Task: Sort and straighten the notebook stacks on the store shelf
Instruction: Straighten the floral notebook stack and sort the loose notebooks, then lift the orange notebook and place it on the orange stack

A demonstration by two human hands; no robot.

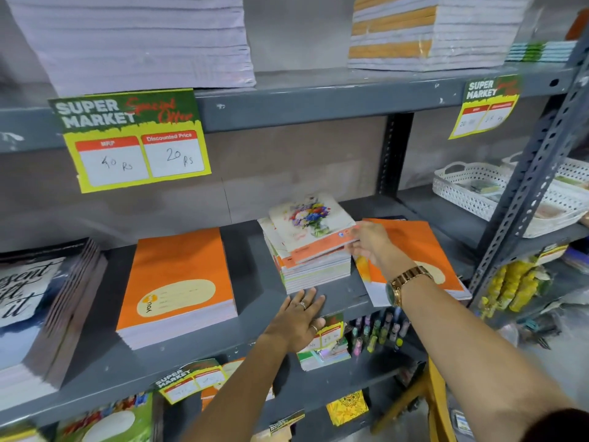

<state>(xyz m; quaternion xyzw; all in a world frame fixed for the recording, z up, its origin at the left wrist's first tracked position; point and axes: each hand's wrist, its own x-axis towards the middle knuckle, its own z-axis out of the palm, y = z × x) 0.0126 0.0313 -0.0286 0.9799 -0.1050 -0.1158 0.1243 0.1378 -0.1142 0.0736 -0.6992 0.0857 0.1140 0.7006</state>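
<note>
Notebook stack [314, 250] squared by our right hand [369, 242] pinching its top covers, left hand [298, 323] flat, grip released, bracing the shelf [255, 311].

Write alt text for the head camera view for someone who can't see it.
A person's right hand grips the top floral-cover notebook of a messy mixed notebook stack on a grey metal shelf, while the left hand lies flat at the shelf edge. Orange notebook stacks sit on either side.
</note>
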